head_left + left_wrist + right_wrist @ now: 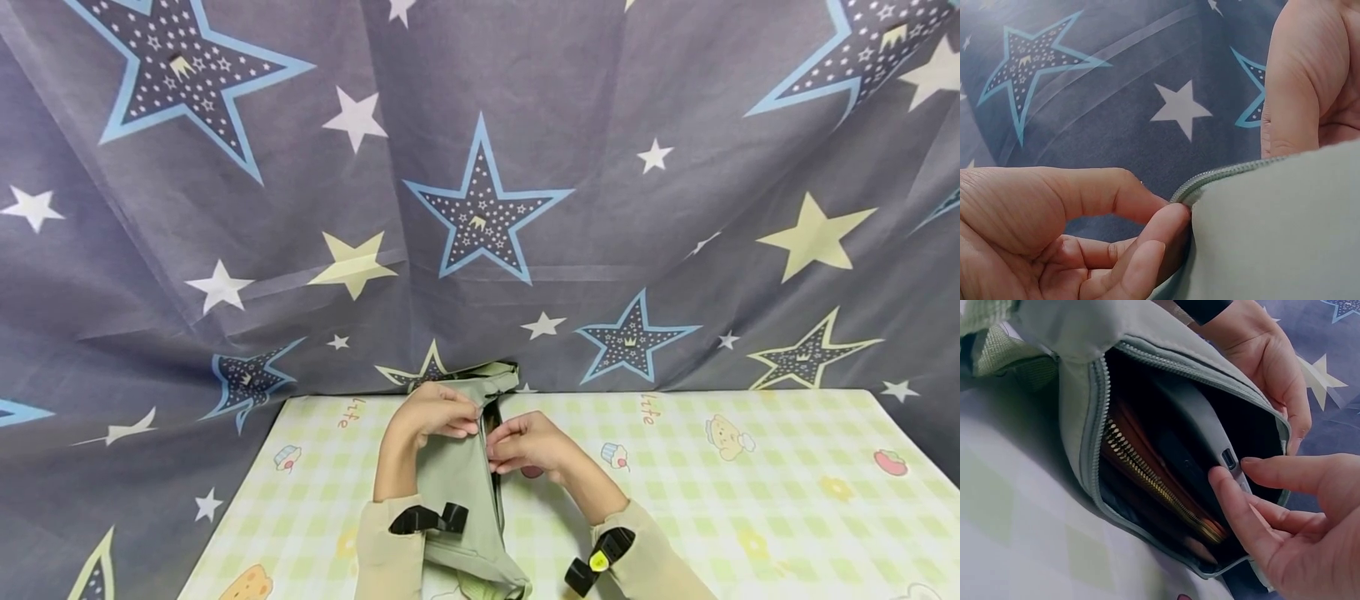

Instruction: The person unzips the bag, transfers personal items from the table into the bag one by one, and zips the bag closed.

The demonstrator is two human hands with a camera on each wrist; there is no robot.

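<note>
A sage-green zip bag (453, 492) lies lengthwise on the table, its zipper undone and its mouth gaping to the right. My left hand (441, 408) pinches the zippered edge (1229, 170) near the far end. At the opening, my right hand (531, 446) has its fingertips inside. The right wrist view shows thumb and finger pinching the end of a grey flat device (1194, 409) with a small port. Beside it in the bag sits a brown pouch (1124, 422) with a gold zipper. A dark item (1182, 459) lies between them, its kind unclear.
A checked, cartoon-printed cloth (712, 500) covers the table. Behind it hangs a grey star-patterned curtain (600, 233), close to the bag's far end. A green webbing strap (1013, 359) lies at the bag's near end. Both wrists wear black camera mounts.
</note>
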